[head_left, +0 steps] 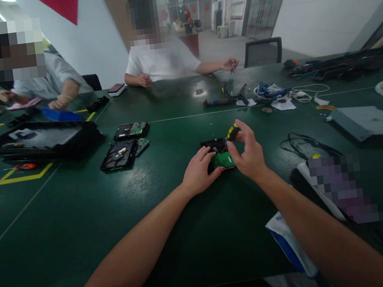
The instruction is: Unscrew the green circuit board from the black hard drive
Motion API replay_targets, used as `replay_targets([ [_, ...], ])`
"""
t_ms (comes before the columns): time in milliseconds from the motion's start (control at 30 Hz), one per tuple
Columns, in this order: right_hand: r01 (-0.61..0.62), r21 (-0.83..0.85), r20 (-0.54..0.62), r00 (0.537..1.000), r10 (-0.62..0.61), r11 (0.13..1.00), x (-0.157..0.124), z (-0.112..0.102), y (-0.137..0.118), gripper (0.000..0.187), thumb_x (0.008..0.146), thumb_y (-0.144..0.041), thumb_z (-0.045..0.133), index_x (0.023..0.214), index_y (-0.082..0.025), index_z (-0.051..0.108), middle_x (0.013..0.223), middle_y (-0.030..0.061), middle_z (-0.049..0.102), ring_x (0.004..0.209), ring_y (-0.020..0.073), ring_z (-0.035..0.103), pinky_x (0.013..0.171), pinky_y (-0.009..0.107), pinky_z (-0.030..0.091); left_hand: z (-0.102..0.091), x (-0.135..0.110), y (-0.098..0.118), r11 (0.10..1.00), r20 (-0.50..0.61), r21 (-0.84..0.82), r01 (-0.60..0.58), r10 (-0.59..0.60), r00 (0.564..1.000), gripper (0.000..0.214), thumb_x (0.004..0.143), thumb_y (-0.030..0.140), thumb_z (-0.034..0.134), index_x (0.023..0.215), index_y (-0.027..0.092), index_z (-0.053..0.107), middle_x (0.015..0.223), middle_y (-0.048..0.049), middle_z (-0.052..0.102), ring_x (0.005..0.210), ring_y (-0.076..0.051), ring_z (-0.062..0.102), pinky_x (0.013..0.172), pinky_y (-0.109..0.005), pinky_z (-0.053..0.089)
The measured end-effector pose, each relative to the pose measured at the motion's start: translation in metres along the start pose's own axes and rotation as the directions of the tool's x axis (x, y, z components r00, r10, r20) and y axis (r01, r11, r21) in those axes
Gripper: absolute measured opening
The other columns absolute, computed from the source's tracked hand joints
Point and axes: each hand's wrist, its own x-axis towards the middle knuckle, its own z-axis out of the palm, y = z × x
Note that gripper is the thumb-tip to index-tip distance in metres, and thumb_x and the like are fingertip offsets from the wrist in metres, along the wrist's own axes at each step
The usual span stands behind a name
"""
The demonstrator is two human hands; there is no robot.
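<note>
A hard drive point(223, 160) lies on the green table in front of me, its green circuit board facing up beside a black part of the casing. My left hand point(199, 168) grips the drive's left side, thumb along the near edge and fingers over the top. Above the drive's right side, my right hand point(248, 152) holds a yellow-and-black screwdriver point(233, 132) by its handle. The screwdriver's shaft and tip are hard to make out. To the left lie another hard drive point(131, 130), a black drive casing point(119, 155) and a loose circuit board point(142, 146).
Black trays point(44, 138) stand at the left near an orange screwdriver point(26, 166). At the right are a grey metal box point(372, 121), black cable point(312, 142) and a white-and-blue packet point(289, 243) by my right forearm. Across the table sit co-workers point(163, 60); bundled cables point(272, 90) lie far right.
</note>
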Motion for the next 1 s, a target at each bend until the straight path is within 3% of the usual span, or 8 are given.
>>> replay_targets([
  [200, 0.021, -0.009, -0.020, 1.000, -0.021, 1.000, 0.0009, 0.0020, 0.0008, 0.070, 0.094, -0.035, 0.065, 0.156, -0.034, 0.031, 0.143, 0.0086, 0.059, 0.094, 0.0235, 0.072, 0.091, 0.048, 0.063, -0.0013, -0.0003, 0.0012, 1.000, 0.006, -0.002, 0.002, -0.002, 1.000, 0.062, 0.093, 0.056, 0.062, 0.142, 0.019, 0.056, 0.158, -0.0133, 0.047, 0.151, -0.031, 0.038, 0.123, -0.051, 0.037],
  [400, 0.007, 0.027, 0.007, 1.000, -0.007, 1.000, 0.0006, -0.0003, 0.0012, 0.068, 0.097, -0.034, 0.059, 0.157, -0.033, 0.027, 0.150, 0.0109, 0.054, 0.104, 0.0253, 0.072, 0.095, 0.049, 0.062, -0.0011, 0.0002, 0.0011, 1.000, 0.007, 0.003, 0.003, -0.003, 1.000, 0.062, 0.092, 0.055, 0.064, 0.141, 0.019, 0.056, 0.158, -0.0132, 0.047, 0.151, -0.031, 0.038, 0.124, -0.051, 0.037],
  [700, 0.015, -0.001, -0.034, 0.999, -0.015, 1.000, -0.0005, 0.0028, -0.0007, 0.068, 0.094, -0.036, 0.064, 0.154, -0.032, 0.032, 0.145, 0.0101, 0.057, 0.097, 0.0247, 0.071, 0.091, 0.048, 0.064, -0.0019, -0.0001, 0.0008, 1.000, 0.012, -0.008, 0.003, -0.003, 1.000, 0.062, 0.092, 0.055, 0.064, 0.143, 0.020, 0.055, 0.159, -0.0129, 0.046, 0.151, -0.031, 0.038, 0.124, -0.051, 0.036],
  [1000, -0.021, 0.060, -0.015, 1.000, 0.022, 0.998, -0.0016, 0.0010, 0.0007, 0.069, 0.096, -0.030, 0.059, 0.156, -0.032, 0.026, 0.149, 0.0120, 0.053, 0.106, 0.0259, 0.072, 0.096, 0.050, 0.062, -0.0022, 0.0004, 0.0017, 1.000, 0.006, -0.002, -0.001, 0.001, 1.000, 0.061, 0.092, 0.054, 0.065, 0.140, 0.018, 0.057, 0.158, -0.0140, 0.047, 0.151, -0.031, 0.038, 0.124, -0.050, 0.036],
])
